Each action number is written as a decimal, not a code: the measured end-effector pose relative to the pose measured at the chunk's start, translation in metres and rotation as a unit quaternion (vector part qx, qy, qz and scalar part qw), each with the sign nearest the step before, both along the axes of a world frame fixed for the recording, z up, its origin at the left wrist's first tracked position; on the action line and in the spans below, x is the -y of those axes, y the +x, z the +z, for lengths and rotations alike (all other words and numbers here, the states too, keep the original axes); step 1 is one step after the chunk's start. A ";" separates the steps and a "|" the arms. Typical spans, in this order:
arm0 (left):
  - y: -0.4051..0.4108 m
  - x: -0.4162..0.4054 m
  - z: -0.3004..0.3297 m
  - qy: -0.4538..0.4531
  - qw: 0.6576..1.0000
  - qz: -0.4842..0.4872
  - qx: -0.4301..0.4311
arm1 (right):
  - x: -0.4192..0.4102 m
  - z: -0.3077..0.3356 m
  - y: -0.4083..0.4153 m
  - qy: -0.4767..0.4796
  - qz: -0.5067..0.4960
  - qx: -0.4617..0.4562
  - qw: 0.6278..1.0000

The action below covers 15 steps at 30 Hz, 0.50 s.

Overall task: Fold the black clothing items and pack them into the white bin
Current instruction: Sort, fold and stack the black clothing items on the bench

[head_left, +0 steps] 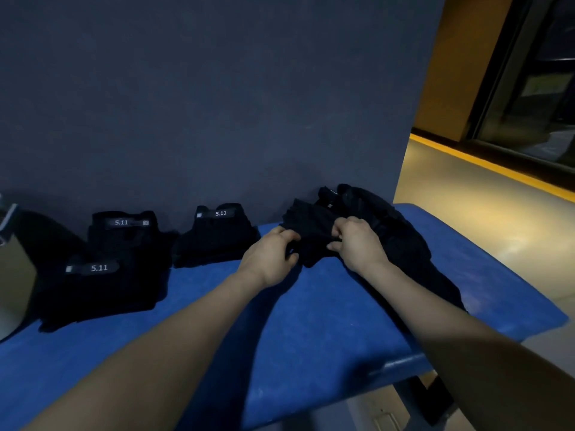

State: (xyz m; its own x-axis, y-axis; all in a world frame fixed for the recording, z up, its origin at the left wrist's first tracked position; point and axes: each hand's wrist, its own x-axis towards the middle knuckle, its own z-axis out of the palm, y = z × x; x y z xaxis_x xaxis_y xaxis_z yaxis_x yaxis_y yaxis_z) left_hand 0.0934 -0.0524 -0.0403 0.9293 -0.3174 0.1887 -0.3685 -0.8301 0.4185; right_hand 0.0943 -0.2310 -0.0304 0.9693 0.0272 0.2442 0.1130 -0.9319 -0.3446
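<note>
- My left hand and my right hand are both on a small black cloth garment near the back of the blue padded table; each hand has its fingers curled in and pinching the fabric, so neither is loose.
- The piece I'm gripping looks bunched and only part folded, so I'd call this one mid-fold.
- Just behind and to the right of it lies a crumpled heap of black clothing, plainly unfolded, trailing down the table's right side. That is work left.
- To my left, three folded black garments are done by the look of them: one with a "5.11" label nearest me, one with the same label behind it, and a third labelled one closer to my hands.
- All three sit on the table, against the dark grey wall panel, not packed.
- At the far left edge there's a pale container wall, cut off by the frame; I judge it may be the white bin, but I cannot tell what's inside.
- So: folding more than halfway, packing apparently not started.
</note>
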 end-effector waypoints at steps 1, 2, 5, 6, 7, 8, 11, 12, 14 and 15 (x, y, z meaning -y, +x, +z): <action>-0.001 0.000 0.002 -0.012 1.000 0.007 0.006 | -0.001 0.004 -0.001 0.035 0.000 0.012 0.999; -0.003 -0.001 0.005 -0.031 0.999 0.016 0.012 | -0.003 0.009 -0.002 0.061 -0.001 0.036 0.997; -0.012 -0.001 0.015 -0.112 0.992 0.043 0.027 | -0.008 0.027 -0.013 0.094 0.003 0.108 0.990; -0.016 -0.002 0.020 -0.142 0.988 0.055 0.025 | -0.011 0.033 -0.018 0.111 0.008 0.120 0.987; -0.021 -0.003 0.024 -0.173 0.982 0.070 0.016 | -0.015 0.039 -0.024 0.132 0.014 0.128 0.983; -0.028 -0.003 0.029 -0.202 0.976 0.086 -0.003 | -0.019 0.044 -0.030 0.152 0.020 0.134 0.979; -0.049 -0.003 0.044 -0.329 0.923 0.129 -0.149 | -0.033 0.051 -0.050 0.169 0.042 0.139 0.975; -0.057 -0.003 0.048 -0.408 0.874 0.133 -0.226 | -0.039 0.051 -0.057 0.165 0.054 0.132 0.976; -0.070 -0.007 0.050 -0.534 0.772 0.127 -0.320 | -0.050 0.049 -0.072 0.156 0.090 0.107 0.978; -0.074 -0.011 0.047 -0.560 0.750 0.121 -0.330 | -0.055 0.047 -0.079 0.151 0.114 0.086 0.978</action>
State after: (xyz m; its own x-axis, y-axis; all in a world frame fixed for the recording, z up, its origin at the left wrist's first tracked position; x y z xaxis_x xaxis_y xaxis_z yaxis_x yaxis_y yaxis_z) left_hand 0.0195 -0.0410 0.0062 0.9425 -0.1100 -0.3155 0.3306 0.1701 0.9283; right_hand 0.0155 -0.1763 0.0166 0.8903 0.1398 0.4334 0.3868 -0.7345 -0.5576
